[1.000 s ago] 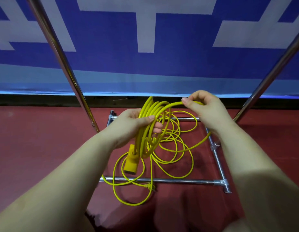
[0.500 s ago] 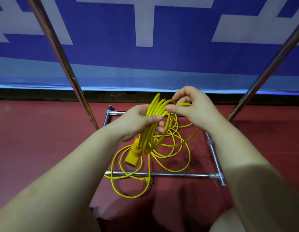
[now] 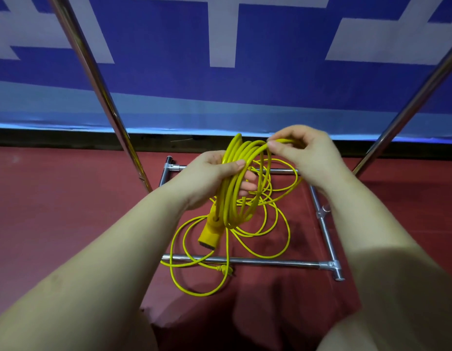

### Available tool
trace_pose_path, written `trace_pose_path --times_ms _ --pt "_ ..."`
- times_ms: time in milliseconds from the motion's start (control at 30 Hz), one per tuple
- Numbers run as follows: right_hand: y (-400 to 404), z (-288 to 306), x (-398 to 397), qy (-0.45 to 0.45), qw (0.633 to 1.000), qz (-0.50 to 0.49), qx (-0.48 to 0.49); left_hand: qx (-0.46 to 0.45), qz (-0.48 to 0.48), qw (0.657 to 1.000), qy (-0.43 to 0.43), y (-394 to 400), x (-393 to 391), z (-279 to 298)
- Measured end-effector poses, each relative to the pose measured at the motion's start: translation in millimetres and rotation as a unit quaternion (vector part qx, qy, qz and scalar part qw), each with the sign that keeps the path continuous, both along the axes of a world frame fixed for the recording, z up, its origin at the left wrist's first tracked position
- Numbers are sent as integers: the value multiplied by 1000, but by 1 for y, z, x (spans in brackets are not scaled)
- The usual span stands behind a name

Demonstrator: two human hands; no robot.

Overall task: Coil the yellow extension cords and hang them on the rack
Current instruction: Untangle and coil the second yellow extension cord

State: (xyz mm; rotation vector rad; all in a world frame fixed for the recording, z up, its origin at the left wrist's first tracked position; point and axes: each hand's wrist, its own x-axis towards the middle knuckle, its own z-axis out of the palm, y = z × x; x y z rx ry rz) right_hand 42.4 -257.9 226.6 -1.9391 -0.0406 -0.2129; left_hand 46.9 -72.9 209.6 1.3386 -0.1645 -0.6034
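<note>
The top of the shiny chrome tube rack (image 3: pixel 245 260) runs out of the picture, so only its two slanting uprights and the square base frame on the dark red floor (image 3: pixel 68 211) can be seen. The white shapes on the blue-and-white banner along the wall (image 3: pixel 283 79) are cut off too, and cannot be read. The palm of the left hand (image 3: pixel 207 177) is hidden behind the loops it carries.

The bright yellow extension cord (image 3: pixel 239 188) is thin and glossy. Part of it is gathered into a bundle of several loops, and the left hand grips that bundle, thumb across the front and fingers curled round from behind. The chunky yellow socket end (image 3: pixel 209 233) hangs from the bundle's lower part, just below the left wrist. The right hand (image 3: pixel 308 155) pinches a single strand between thumb and forefinger at the top of the bundle, its other fingers curled above.

The rest of the cord lies in loose, overlapping rings on the floor inside the base frame, some spilling across the near bar, with a small yellow plug (image 3: pixel 223 269) lying by that bar.
</note>
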Motion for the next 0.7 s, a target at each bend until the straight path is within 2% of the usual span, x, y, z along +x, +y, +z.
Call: trace_pose_path --times_ms 200,533,633,700 --pt "5 -2 -1 -3 999 23 -27 -14 -8 1000 4 -5 -1 -1" --pt "6 0 -8 -16 996 20 -89 23 -75 997 8 -4 -7 -2" --pt "4 -2 -8 -6 995 -2 -105 22 -46 999 -1 -4 -6 -2" --pt "0 -6 -5 26 988 -10 -152 26 -9 999 -25 -2 -2 -1"
